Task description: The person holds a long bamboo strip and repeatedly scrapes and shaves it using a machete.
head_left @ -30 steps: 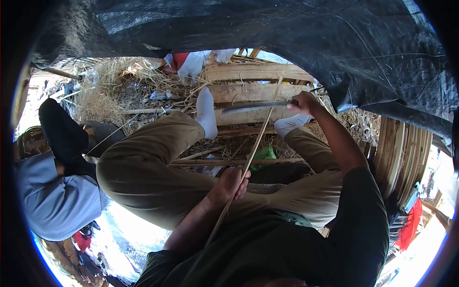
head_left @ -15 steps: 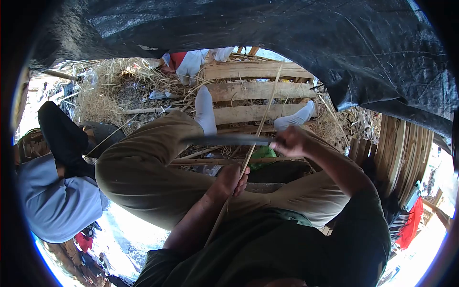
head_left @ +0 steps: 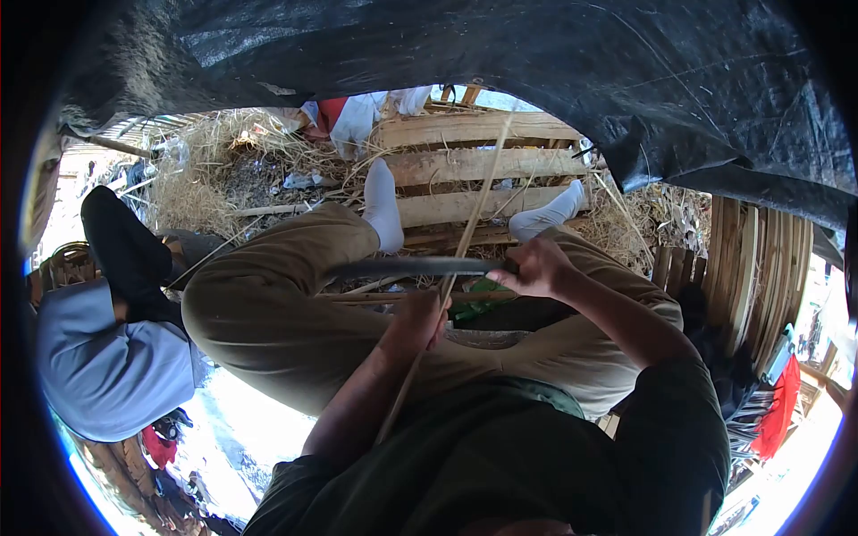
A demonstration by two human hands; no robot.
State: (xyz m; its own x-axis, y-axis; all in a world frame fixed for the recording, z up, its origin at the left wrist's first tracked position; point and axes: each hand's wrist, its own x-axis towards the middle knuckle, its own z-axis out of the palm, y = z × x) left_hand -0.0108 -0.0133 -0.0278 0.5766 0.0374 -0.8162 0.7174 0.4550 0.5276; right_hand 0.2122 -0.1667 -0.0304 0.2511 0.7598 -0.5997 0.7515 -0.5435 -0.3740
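Observation:
A long thin wooden strip slants from my torso up toward the pallet slats. My left hand is wrapped round it over my lap. My right hand grips the handle of a long dark blade. The blade lies across the strip just above my left hand, pointing left and slightly blurred. Whether its edge touches the strip cannot be made out.
Wooden slats lie beyond my socked feet, with straw at the left. A dark tarp hangs overhead. Another person's leg is at the left; bundled wood strips stand at the right.
Since a second ago the blade has come down along the strip toward my left hand. The strip's far end has shifted a little left, and my left hand has risen slightly.

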